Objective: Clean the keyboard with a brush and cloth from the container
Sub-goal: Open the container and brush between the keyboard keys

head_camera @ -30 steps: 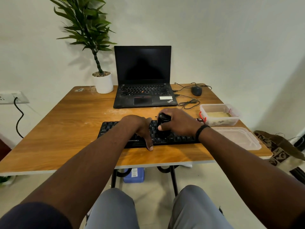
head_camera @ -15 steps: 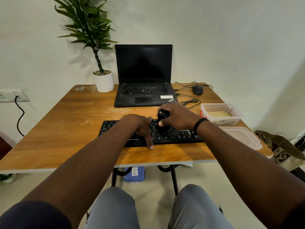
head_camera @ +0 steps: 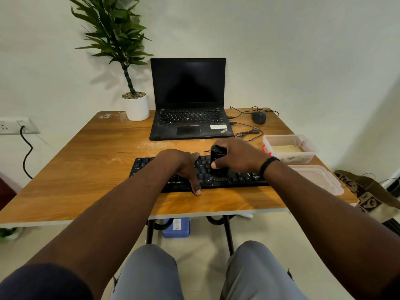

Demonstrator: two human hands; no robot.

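A person sits at a wooden orange-brown table (head_camera: 65, 169) set against a pale wall, both bare arms reaching forward. Over the last second the right hand (head_camera: 240, 158) has carried the black upright brush (head_camera: 216, 161) a little farther back across the keys and slightly right, so the sweeping is under way, not finished. That hand grips the brush, fingers and thumb curled round its handle, bristles down on the middle of the flat black keyboard (head_camera: 201, 173). The left hand (head_camera: 181, 164) has stayed put, pressing on the keyboard's left half with fingers fairly straight and thumb over the front edge, steadying it.

An open black laptop (head_camera: 188, 100) stands behind, a green plant in a white pot (head_camera: 136, 107) to its left. To the right sits a clear plastic container (head_camera: 289, 148) holding something pale, possibly the cloth, its clear lid (head_camera: 318, 179) in front. A dark mouse (head_camera: 259, 117) lies at the far right
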